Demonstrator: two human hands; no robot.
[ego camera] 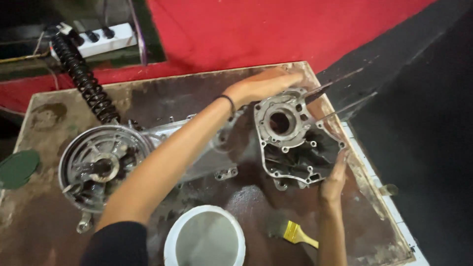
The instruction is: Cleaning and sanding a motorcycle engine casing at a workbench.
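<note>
A grimy brown board [59, 231] was laid over the work area, its far edge set against a red floor [276, 29] and its right edge bordered by a strip of pale tiles [379, 170] beside a dark surface. A metal engine casing half [293, 140] was placed near the board's right edge, with little room left between it and that edge, where two thin rods [340, 101] were seen sticking out past the board. The left hand [263, 83] was stretched across the board with the forearm crossing over a long engine case [197, 148], the fingers held flat and together, palm down, resting on the far upper rim of the casing half; nothing was gripped in it. A dark band [228, 101] was worn at that wrist. The right hand [335, 180] was raised from the near side, fingers extended upward and pressed against the casing half's lower right rim, open rather than closed. At the left end of the long engine case a round drum [101, 165] was seen, and a black coil spring [84, 79] was run from it toward the far left corner, where a white power strip [106, 39] lay beyond the board. A white bucket [204, 236] was set at the near edge, and a yellow-handled brush [295, 234] lay just right of it, with bare board left between the brush and the right edge. A green lid [17, 167] was overhanging the left edge.
</note>
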